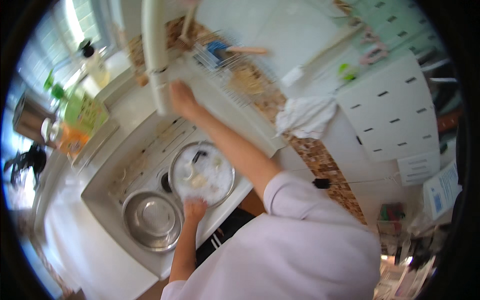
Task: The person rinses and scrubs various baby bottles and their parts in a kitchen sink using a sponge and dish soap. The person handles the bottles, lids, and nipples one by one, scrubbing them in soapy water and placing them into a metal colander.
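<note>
My left hand (pixel 195 208) is at the near rim of a round metal basin (pixel 231 187) in the sink. Its fingertips are hidden in white suds (pixel 215 180). In the suds lie a utensil with a black handle (pixel 198 155) and pale objects I cannot make out. My right hand (pixel 182 98) is up beside a thick white faucet (pixel 154 56), its fingers bent and blurred. Whether it grips the faucet, I cannot tell. To the left of the suds-filled basin, a second metal bowl (pixel 152 217) rests in the white sink (pixel 101 187).
Pump bottles, one green (pixel 84 110) and one orange (pixel 71 140), stand on the ledge behind the sink. A wire rack (pixel 240 67) holds a blue brush (pixel 217 50) with a wooden handle. On the right, a white cloth (pixel 305 116) hangs by the tiled wall.
</note>
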Available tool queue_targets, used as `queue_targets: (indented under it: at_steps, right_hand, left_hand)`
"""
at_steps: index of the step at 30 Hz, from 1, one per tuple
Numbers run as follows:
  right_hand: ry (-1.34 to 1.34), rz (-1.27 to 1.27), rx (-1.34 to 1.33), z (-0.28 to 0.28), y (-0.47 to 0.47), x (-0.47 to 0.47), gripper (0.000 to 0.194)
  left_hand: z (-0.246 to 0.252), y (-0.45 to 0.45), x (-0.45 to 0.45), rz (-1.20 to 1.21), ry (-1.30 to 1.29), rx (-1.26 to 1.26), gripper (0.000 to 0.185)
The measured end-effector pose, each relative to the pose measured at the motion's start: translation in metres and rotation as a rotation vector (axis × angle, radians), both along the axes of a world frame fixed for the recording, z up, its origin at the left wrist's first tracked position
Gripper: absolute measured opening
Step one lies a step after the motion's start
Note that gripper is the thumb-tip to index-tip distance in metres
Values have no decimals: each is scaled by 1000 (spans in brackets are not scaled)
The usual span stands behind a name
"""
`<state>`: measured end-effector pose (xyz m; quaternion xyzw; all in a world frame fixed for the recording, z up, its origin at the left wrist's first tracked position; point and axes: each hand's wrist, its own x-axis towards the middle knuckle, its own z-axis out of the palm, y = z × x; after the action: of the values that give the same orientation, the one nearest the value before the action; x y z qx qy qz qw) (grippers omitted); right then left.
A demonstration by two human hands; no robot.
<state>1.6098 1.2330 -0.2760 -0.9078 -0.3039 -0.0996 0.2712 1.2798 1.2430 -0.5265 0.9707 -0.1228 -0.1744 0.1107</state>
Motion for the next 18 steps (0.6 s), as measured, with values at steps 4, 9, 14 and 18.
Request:
queue_targets:
  at_steps: [4,9,14,18]
  right_hand:
    - [399,-257,122,-17,-101,-86,15]
    - [199,-448,49,26,-201,-122,12]
    - [-278,-925,1,169,-196,-128,31]
    - [-426,-1061,306,202,-189,-139,43]
  left_hand:
    - [38,-8,23,16,191,29,50]
    - [31,-33,41,272,370,-181,65]
    - [-55,-30,51,373,474,-298,62]
    - [-51,-35,48,319,515,-285,57]
